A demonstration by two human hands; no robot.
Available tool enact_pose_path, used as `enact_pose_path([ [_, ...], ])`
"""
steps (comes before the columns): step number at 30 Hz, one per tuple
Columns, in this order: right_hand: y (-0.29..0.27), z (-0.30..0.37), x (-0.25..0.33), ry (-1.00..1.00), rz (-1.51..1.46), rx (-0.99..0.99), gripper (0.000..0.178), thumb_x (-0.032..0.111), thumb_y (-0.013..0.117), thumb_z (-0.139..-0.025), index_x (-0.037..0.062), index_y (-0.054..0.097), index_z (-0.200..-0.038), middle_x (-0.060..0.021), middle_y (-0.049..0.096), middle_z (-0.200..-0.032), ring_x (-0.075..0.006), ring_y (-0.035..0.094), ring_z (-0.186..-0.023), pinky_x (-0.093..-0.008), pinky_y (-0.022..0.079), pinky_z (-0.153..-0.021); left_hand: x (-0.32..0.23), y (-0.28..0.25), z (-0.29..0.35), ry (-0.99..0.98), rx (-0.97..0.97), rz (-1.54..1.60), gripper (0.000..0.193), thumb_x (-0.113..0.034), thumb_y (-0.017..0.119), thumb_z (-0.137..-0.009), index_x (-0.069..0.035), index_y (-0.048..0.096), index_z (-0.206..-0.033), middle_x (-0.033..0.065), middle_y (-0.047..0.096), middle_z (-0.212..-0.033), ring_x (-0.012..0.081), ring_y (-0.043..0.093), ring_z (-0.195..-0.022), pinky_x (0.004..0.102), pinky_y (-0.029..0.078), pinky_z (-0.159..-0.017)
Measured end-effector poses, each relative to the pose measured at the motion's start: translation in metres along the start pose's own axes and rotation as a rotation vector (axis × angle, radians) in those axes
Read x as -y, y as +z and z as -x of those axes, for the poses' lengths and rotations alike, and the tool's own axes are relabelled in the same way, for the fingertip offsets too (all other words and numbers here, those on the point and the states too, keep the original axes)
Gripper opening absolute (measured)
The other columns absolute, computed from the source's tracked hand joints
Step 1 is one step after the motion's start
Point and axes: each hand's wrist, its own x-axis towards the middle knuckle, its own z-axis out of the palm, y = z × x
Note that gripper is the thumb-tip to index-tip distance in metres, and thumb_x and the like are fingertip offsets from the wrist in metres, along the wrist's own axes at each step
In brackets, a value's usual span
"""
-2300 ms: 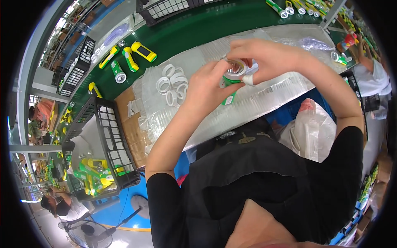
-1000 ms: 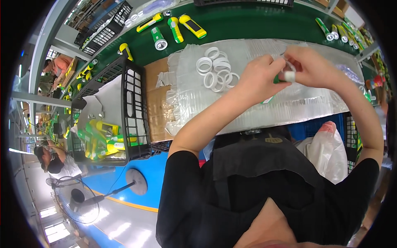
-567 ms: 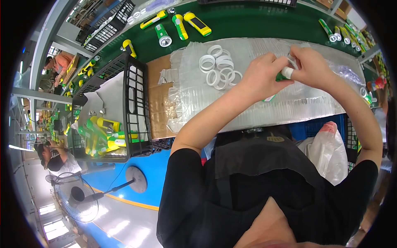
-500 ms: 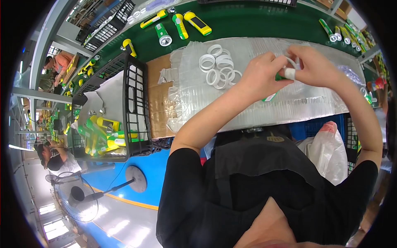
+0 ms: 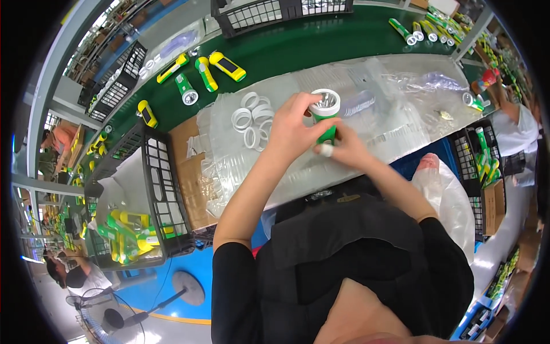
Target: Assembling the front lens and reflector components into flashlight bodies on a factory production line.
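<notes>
A green flashlight (image 5: 325,136) stands upright between my hands, its silver reflector facing up and a white ring (image 5: 333,108) around its head. My left hand (image 5: 293,125) grips it from the left, fingers at the rim and thumb across the body. Lower down, my right hand (image 5: 350,148) closes around the body, with a white wrap (image 5: 326,150) on one finger; its other fingers are partly hidden. To the left of my left hand, several loose white rings (image 5: 242,118) lie in a pile on the plastic-covered worktop (image 5: 275,175).
A black crate (image 5: 163,189) at the left holds yellow and green flashlights (image 5: 129,229). More flashlights (image 5: 228,66) lie on the green belt (image 5: 286,49) behind. Another black crate (image 5: 258,16) stands at the far edge. At right are a white plastic bag (image 5: 444,192) and a flashlight (image 5: 472,101).
My view has shifted to the right. Both hands have come lower and turned; the flashlight, mostly hidden in them before, now shows upright with the white ring around its head.
</notes>
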Motion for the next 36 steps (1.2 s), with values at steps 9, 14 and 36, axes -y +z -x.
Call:
enact_pose_path([
  [9, 0.035, 0.0, -0.03, -0.173, 0.047, -0.232, 0.042, 0.006, 0.074, -0.072, 0.0025, 0.057, -0.11, -0.0104, 0.065, -0.093, -0.0198, 0.063, -0.085, -0.0338, 0.051, -0.075, -0.017, 0.016, 0.005, -0.198, -0.129, 0.578, 0.056, -0.006, 0.083, -0.073, -0.002, 0.052, -0.118, 0.012, 0.063, -0.111, 0.0162, 0.065, -0.095, 0.0299, 0.053, -0.082],
  [14, 0.029, -0.004, -0.029, -0.308, 0.053, -0.255, 0.038, 0.006, 0.075, -0.071, 0.0024, 0.06, -0.105, -0.0097, 0.065, -0.092, -0.0186, 0.063, -0.085, -0.0348, 0.051, -0.074, -0.032, 0.01, 0.0, -0.298, 0.006, 0.511, 0.067, 0.002, 0.078, -0.074, -0.001, 0.048, -0.134, 0.0103, 0.065, -0.103, 0.0157, 0.064, -0.093, 0.0273, 0.053, -0.081],
  [36, 0.042, -0.262, 0.002, -0.318, 0.343, 0.089, 0.049, 0.026, 0.073, -0.083, 0.0, 0.055, -0.121, -0.0111, 0.064, -0.103, -0.0231, 0.063, -0.095, -0.0337, 0.052, -0.082, 0.171, -0.155, -0.029, -0.346, -0.722, -0.295, 0.028, -0.018, 0.065, -0.092, 0.0, 0.055, -0.111, 0.0177, 0.063, -0.093, 0.0277, 0.064, -0.076, 0.0364, 0.05, -0.067],
])
